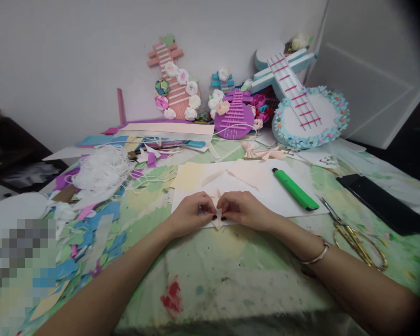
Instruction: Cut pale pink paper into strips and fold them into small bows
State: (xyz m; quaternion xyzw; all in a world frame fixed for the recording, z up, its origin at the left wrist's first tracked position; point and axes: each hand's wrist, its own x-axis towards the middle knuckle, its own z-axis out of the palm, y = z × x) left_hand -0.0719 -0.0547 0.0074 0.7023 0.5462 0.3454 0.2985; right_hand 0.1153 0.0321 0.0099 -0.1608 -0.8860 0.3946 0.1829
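Observation:
My left hand (194, 212) and my right hand (245, 210) meet over the near edge of a white paper sheet (266, 198). Between them is a small folded piece of pale pink paper (217, 223), pinched by the fingers of both hands. Its lower point sticks out below my thumbs; the fingers hide part of it. Behind my hands, more pale pink paper (238, 172) lies on the sheet, beside a yellowish paper piece (189, 175). To the right of my right hand rests a green utility knife (296, 189).
Gold-handled scissors (357, 242) and a black phone-like slab (385, 200) lie at the right. White string (103, 168) and coloured paper scraps (94, 233) cover the left. Along the wall stand a pink (178, 93), a purple (236, 116) and a light blue paper instrument (311, 116).

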